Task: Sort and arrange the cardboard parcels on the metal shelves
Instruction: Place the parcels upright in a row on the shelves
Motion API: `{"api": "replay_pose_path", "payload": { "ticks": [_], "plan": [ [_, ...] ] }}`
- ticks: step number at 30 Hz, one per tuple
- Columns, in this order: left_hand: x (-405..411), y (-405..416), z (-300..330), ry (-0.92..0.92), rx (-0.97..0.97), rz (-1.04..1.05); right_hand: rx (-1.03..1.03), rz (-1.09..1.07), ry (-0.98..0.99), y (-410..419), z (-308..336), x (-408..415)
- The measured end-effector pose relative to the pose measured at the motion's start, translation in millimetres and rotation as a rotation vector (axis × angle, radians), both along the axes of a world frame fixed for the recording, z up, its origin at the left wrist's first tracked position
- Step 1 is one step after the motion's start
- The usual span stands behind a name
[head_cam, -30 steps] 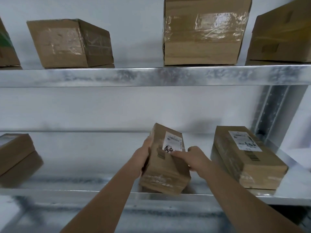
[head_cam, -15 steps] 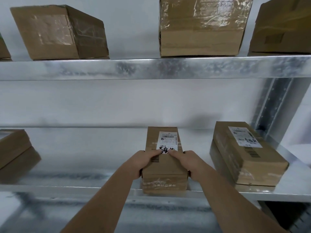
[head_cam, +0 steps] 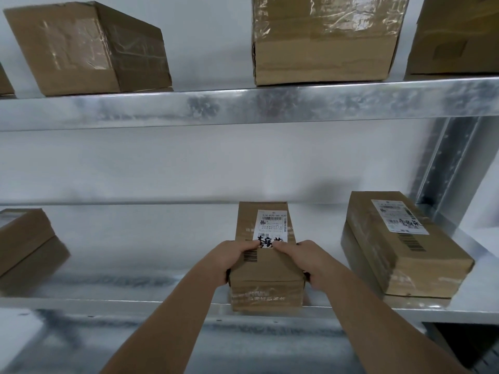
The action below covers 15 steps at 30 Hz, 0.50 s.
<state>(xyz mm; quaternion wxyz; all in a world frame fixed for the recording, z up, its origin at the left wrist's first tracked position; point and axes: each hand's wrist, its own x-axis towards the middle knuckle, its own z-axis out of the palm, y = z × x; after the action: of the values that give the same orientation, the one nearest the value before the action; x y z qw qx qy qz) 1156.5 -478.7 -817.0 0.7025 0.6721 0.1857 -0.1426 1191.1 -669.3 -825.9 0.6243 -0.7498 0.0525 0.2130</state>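
Since one second ago the held parcel [head_cam: 266,255] has turned from tilted to square and now lies flat on the lower shelf [head_cam: 135,300]. Well left of the hands sits a stacked parcel [head_cam: 24,238]. The left hand [head_cam: 232,259] and right hand [head_cam: 305,259] grip the held parcel's sides, thumbs on top. Right of the hands lies a labelled parcel [head_cam: 399,244]. Three boxes occupy the upper shelf [head_cam: 243,106] above.

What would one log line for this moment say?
both hands: left hand, right hand grip labelled parcel | place: lower shelf | front overhangs
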Motion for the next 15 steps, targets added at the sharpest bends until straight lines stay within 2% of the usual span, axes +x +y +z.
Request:
{"api": "replay_pose_path", "payload": {
  "ticks": [9, 15],
  "plan": [
    [-2.9, 0.4, -3.8, -0.036, -0.019, 0.003, -0.02, -0.006, -0.008, 0.2, -4.5, 2.5],
    [-7.2, -2.4, -4.1, -0.07, 0.051, 0.048, 0.057, -0.026, 0.027, -0.2, -3.2, -4.5]
  ]
}}
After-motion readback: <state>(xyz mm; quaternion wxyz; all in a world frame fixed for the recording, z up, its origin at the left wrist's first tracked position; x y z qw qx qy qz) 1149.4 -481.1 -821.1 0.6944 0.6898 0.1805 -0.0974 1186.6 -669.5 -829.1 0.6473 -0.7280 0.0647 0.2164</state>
